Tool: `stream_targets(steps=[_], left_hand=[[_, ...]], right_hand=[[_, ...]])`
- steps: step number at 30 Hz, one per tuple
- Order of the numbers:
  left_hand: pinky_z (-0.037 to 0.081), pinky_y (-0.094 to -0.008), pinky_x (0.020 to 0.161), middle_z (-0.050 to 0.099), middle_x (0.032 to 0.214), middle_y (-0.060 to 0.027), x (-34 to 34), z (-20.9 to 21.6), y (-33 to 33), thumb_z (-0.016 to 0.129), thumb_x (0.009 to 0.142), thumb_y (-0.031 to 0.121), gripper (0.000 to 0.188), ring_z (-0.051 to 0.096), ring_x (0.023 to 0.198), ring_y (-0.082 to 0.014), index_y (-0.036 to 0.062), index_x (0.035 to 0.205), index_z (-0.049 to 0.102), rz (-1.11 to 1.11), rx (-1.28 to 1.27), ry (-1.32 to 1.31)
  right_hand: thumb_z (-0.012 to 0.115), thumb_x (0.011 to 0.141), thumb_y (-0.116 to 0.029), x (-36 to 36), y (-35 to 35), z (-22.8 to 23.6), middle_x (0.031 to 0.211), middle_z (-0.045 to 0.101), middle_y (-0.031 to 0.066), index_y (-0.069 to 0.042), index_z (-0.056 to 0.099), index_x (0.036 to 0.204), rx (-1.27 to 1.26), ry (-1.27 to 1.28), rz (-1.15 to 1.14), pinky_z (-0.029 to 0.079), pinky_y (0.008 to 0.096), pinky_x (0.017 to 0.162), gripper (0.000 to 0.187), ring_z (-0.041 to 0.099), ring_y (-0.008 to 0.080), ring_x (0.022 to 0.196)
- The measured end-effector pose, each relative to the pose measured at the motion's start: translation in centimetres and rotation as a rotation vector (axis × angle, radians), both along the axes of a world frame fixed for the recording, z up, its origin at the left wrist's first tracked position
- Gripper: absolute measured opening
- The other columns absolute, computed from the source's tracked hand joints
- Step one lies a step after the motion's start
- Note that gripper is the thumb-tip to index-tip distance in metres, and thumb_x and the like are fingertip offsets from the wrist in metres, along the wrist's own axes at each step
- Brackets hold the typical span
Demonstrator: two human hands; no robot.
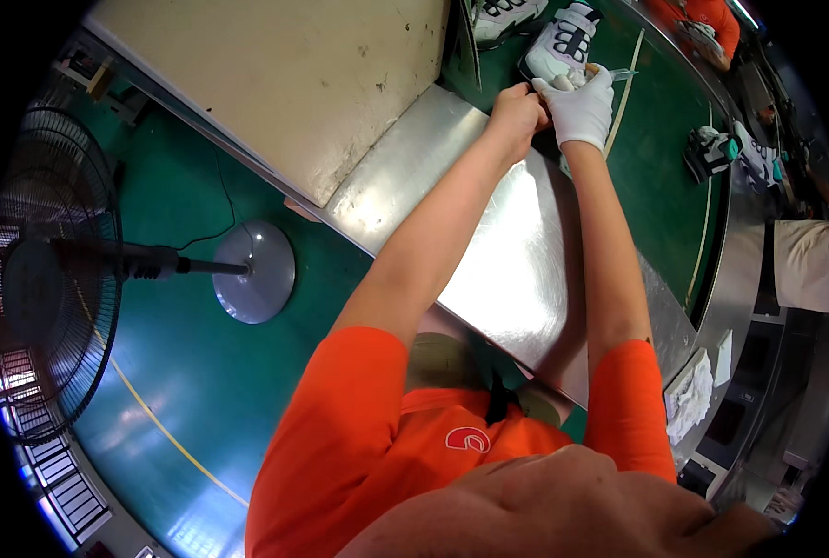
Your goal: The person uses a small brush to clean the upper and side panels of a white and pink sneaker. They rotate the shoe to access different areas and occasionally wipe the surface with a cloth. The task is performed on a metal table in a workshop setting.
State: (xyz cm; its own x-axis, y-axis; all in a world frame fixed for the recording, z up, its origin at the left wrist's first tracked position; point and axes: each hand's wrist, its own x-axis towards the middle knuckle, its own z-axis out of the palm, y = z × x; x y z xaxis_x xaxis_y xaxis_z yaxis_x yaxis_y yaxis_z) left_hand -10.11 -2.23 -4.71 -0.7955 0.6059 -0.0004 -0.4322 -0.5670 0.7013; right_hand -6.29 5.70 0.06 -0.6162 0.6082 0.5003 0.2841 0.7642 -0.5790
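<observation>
My left hand (517,119), bare, is closed, its fingertips drawn in beside my right hand. Whatever it pinches is hidden by the fingers. A white glove covers my right hand (583,110), which is curled shut, with tan fingertip-like patches showing at its top. A small translucent piece (623,74) sticks out beyond these fingers; what else they hold cannot be made out. Just past both hands lies a white-and-pale sports shoe (561,45) with dark straps, partly covered by the glove. Another similar shoe (505,19) is farther left, cut by the view's edge.
A metal worktop (517,251) lies under my forearms, joined to a beige board (275,74). Beyond runs a green belt (651,139), with dark-and-white shoes (710,153) at the right. A standing fan (56,270) is at the left. Another person's orange sleeve (716,23) shows far right.
</observation>
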Motion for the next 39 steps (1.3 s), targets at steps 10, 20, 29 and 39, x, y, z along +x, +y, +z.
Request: stream_targets(steps=[10,20,29,39], left_hand=[[0.043,-0.0508,0.103,0.044,0.133,-0.0333,0.2,0.7,-0.6,0.042,0.079,-0.016,0.075,0.052,0.120,-0.0438,-0.0103,0.146,0.009,0.078,0.150,-0.138],[0.038,-0.0496,0.102,0.045,0.128,-0.0394,1.6,1.1,-0.9,0.050,0.078,0.003,0.059,0.049,0.118,-0.0483,-0.0128,0.133,0.037,0.562,-0.994,0.858],[0.044,-0.0406,0.099,0.063,0.120,-0.0195,8.6,0.6,-0.3,0.054,0.088,0.015,0.036,0.055,0.118,-0.0349,-0.0022,0.119,0.061,0.324,-0.791,1.569],[0.050,-0.0361,0.088,0.066,0.115,-0.0128,27.3,5.2,0.0,0.049,0.100,0.035,0.045,0.061,0.107,-0.0207,-0.0039,0.118,0.062,-0.833,-0.253,0.490]], right_hand=[[0.090,0.059,-0.030,2.9,2.4,0.1,0.110,0.063,0.0168,0.001,0.045,0.123,-0.167,0.140,0.081,0.049,0.0333,0.087,0.084,0.063,0.0252,0.097],[0.080,0.070,-0.019,32.4,3.7,0.8,0.104,0.060,0.0097,-0.006,0.048,0.123,-0.175,0.289,-0.154,0.052,0.0288,0.076,0.063,0.061,0.0163,0.088],[0.074,0.071,-0.003,48.7,-2.2,-0.4,0.094,0.059,0.0064,-0.003,0.048,0.125,-0.872,0.307,-0.123,0.047,0.0207,0.051,0.060,0.059,0.0098,0.066],[0.072,0.068,0.004,44.9,-6.0,0.2,0.115,0.054,0.0108,-0.007,0.040,0.131,-0.954,0.423,0.575,0.051,0.0233,0.071,0.072,0.061,0.0125,0.091]])
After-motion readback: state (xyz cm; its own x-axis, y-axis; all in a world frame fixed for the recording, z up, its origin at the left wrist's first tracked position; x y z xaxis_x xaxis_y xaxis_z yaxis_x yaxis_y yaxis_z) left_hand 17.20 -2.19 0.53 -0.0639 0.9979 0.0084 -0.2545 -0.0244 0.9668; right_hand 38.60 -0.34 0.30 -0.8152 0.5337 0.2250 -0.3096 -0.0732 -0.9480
